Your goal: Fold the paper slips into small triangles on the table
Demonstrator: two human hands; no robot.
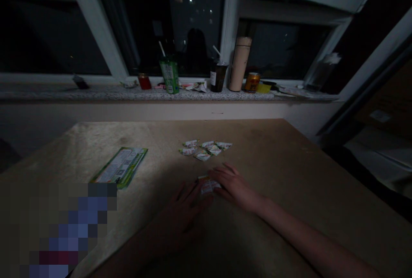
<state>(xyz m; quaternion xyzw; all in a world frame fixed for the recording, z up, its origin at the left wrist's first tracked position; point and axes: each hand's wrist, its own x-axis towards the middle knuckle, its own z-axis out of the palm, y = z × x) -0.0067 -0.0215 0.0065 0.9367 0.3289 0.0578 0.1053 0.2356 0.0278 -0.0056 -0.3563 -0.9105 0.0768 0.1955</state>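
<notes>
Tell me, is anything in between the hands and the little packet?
Nothing that I can see. The right hand reaches over part of the little packet, and the left hand is at its left edge. The other little packets lie farther off, not in between.

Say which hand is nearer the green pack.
Left: the left hand sits right of the green pack, nearer the camera; the right hand is farther right, at a sachet.

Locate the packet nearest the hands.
The packet lies below centre in the head view, on the table between the left hand and right hand, with small packets beyond.
</notes>
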